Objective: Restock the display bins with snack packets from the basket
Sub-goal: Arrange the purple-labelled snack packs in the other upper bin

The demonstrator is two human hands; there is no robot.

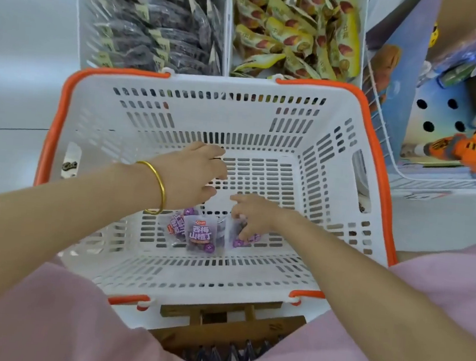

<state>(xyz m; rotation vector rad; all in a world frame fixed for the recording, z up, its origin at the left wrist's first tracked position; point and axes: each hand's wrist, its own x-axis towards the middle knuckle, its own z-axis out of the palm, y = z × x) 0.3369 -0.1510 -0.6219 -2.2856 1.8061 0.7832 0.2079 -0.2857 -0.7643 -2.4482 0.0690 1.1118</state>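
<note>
Right hand [252, 216] pinches one snack packet [240, 238] for lifting, other packets [201, 236] just beside that grip; left hand [194, 173] loosely curled, apparently empty.

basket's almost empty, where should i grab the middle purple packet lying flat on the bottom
Take the middle packet by its far top seam, coming straight down from above with the left hand, which is nearest. It lies flat and face up on the basket floor, so a thumb-and-finger grip on that thin edge probably lifts it easiest.
</note>
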